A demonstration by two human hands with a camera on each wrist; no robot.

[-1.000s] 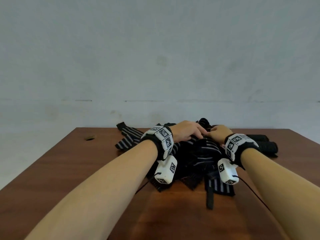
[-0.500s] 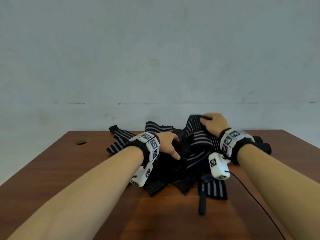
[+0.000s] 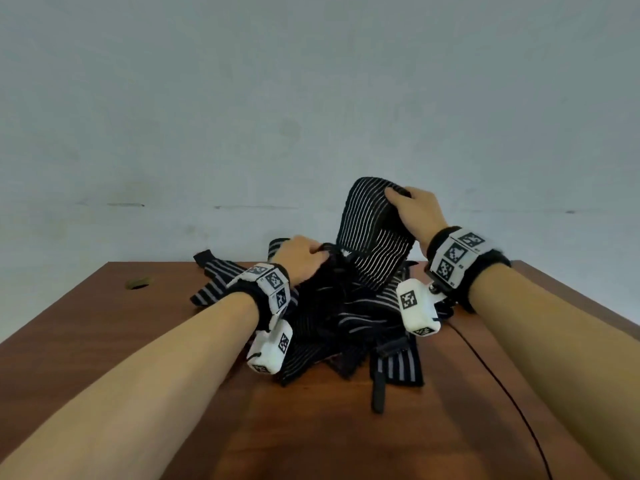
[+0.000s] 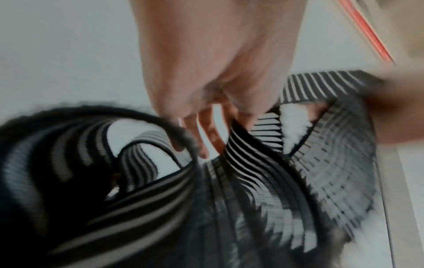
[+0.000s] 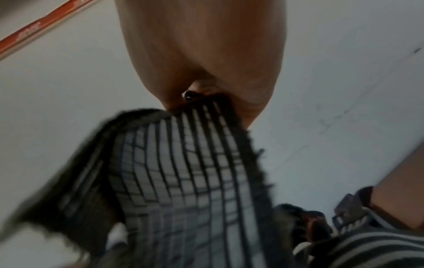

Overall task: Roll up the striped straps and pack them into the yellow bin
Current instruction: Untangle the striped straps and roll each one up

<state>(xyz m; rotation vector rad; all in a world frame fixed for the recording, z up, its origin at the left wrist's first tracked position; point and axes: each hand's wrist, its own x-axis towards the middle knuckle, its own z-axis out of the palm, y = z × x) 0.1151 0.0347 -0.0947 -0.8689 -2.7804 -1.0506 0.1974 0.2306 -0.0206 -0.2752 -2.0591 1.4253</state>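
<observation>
The right hand [image 3: 414, 211] pinched a lifted strap [image 3: 372, 237] at frame centre; the left hand [image 3: 300, 258] gripped the pile [image 3: 346, 317]. Tangled neighbours risked dragging off the table [image 3: 104, 323].

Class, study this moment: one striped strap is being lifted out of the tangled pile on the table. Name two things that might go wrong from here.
1. The right hand pulls the lifted strap while its lower end is still buried in the pile; other straps may snag and drag along.
2. The left hand only rests its fingers in the pile, so the heap may slide across the table.
</observation>
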